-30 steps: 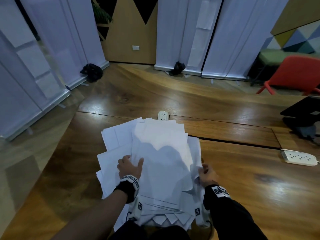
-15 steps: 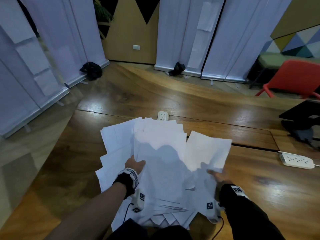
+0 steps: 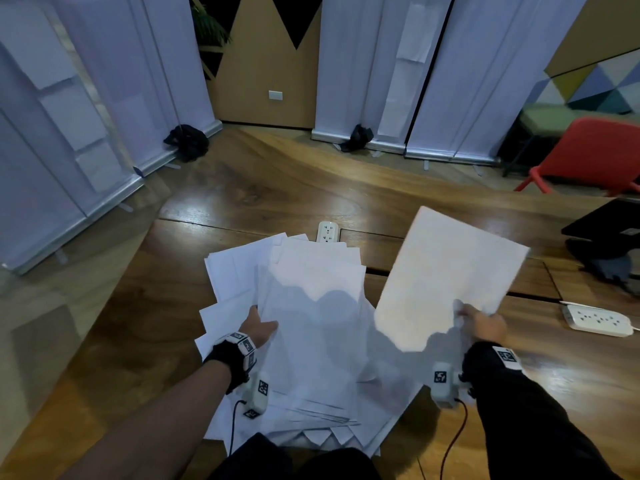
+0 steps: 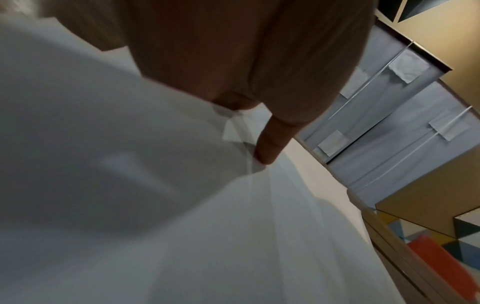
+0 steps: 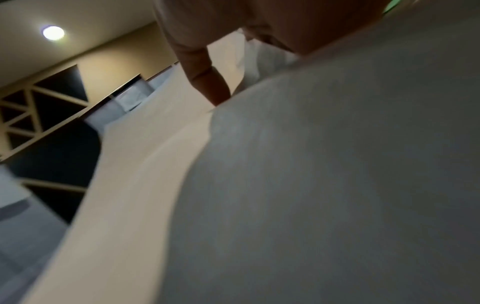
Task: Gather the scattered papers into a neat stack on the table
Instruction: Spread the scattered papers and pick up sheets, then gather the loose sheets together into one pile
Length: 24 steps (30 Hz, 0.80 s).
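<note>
**Sheet coming up off the pile**

The right hand is lifting a white rectangular paper sheet clear of the loose heap of white papers — swinging it out rightward — while the left hand is sliding under the heap's upper sheets.

No readable text, brand or number is seen. Only black-and-white square code markers are shown on the wrist bands and wrist cameras; the papers appear blank.
</note>
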Each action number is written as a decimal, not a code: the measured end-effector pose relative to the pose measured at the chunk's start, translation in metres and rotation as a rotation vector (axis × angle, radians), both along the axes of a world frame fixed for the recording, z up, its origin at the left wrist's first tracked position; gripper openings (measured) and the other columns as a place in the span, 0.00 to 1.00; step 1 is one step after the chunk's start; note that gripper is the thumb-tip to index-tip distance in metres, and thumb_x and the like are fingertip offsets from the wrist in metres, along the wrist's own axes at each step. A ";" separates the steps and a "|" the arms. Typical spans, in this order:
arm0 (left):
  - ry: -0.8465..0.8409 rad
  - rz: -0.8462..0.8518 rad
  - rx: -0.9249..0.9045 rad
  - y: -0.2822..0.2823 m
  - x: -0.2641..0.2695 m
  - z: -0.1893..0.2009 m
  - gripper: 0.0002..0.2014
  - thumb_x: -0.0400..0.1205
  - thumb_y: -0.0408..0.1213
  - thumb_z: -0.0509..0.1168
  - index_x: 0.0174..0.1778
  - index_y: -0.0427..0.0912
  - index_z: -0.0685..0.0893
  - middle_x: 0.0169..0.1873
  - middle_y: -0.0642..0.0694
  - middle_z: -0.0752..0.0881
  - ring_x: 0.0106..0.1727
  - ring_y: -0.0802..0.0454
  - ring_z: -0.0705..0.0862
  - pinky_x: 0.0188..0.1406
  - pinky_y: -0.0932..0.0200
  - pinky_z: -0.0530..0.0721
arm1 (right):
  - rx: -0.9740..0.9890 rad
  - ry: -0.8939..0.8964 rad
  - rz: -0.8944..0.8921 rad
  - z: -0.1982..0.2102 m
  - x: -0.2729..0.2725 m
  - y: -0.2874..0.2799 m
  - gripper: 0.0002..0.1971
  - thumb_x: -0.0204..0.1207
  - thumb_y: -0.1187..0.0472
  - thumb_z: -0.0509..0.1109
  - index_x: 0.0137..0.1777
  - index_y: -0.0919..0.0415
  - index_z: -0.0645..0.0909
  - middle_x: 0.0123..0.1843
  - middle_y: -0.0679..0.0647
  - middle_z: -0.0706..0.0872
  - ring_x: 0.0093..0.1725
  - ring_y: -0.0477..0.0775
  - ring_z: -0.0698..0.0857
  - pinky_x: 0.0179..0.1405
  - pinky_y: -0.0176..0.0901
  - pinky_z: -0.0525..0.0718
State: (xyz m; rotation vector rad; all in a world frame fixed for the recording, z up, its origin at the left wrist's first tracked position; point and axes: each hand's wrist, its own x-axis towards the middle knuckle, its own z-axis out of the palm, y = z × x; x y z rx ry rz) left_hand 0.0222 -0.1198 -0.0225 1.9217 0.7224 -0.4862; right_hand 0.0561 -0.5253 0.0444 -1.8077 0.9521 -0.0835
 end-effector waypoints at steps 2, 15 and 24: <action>0.012 -0.009 -0.006 -0.002 0.001 0.002 0.33 0.81 0.36 0.65 0.80 0.35 0.57 0.75 0.36 0.72 0.73 0.37 0.74 0.71 0.49 0.72 | 0.044 0.017 0.074 -0.007 0.004 0.020 0.20 0.68 0.63 0.77 0.57 0.75 0.83 0.46 0.62 0.83 0.47 0.61 0.83 0.37 0.37 0.79; -0.002 0.025 -0.100 -0.025 -0.010 0.004 0.46 0.77 0.57 0.65 0.83 0.39 0.48 0.82 0.38 0.61 0.80 0.40 0.65 0.78 0.47 0.64 | -0.168 0.173 0.721 -0.049 -0.032 0.164 0.39 0.72 0.57 0.75 0.80 0.59 0.62 0.73 0.63 0.76 0.71 0.63 0.75 0.71 0.54 0.74; -0.009 -0.038 -0.317 -0.035 -0.005 -0.009 0.55 0.61 0.47 0.77 0.81 0.36 0.56 0.76 0.39 0.73 0.74 0.40 0.73 0.77 0.41 0.70 | -0.079 0.379 0.637 -0.049 -0.030 0.124 0.50 0.63 0.43 0.81 0.81 0.60 0.62 0.76 0.63 0.76 0.70 0.64 0.78 0.71 0.55 0.77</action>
